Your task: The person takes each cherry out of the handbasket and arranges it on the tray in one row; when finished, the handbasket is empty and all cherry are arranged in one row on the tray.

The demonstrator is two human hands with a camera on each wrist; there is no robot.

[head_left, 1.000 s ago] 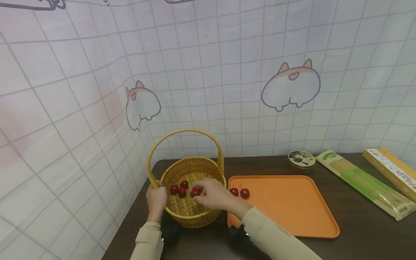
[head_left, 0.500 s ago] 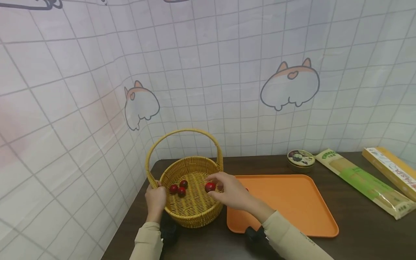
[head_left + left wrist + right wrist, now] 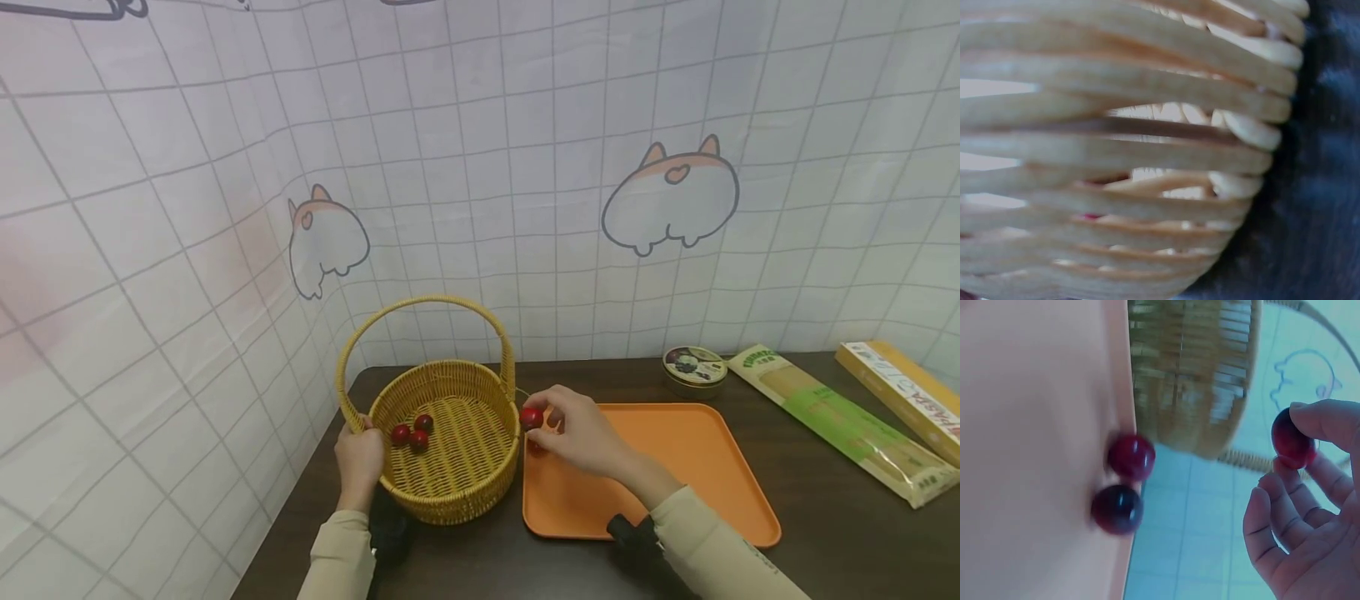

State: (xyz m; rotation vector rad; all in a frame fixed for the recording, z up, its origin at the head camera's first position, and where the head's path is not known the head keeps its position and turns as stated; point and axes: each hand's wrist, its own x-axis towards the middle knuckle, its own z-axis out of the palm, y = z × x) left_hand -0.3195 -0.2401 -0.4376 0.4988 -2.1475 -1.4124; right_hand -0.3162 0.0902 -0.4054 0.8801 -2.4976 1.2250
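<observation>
A yellow wicker basket with a tall arched handle stands on the dark table, three cherries lying inside toward its left. My left hand grips the basket at the left foot of its handle; in the left wrist view the woven wall fills most of the frame. Above the left edge of the orange tray, my right hand pinches a dark red cherry between thumb and fingers. Two more cherries sit on the tray's edge in the right wrist view; the hand partly hides them from the head camera.
A round tin stands behind the tray. To the right lie a green-and-clear pasta packet and a yellow pasta box. A white gridded curtain with cartoon dogs hangs along the back and left of the table.
My right hand has lifted a cherry out of the basket and carried it right, over the tray's left edge. The left hand stays on the handle; three cherries are left inside.
</observation>
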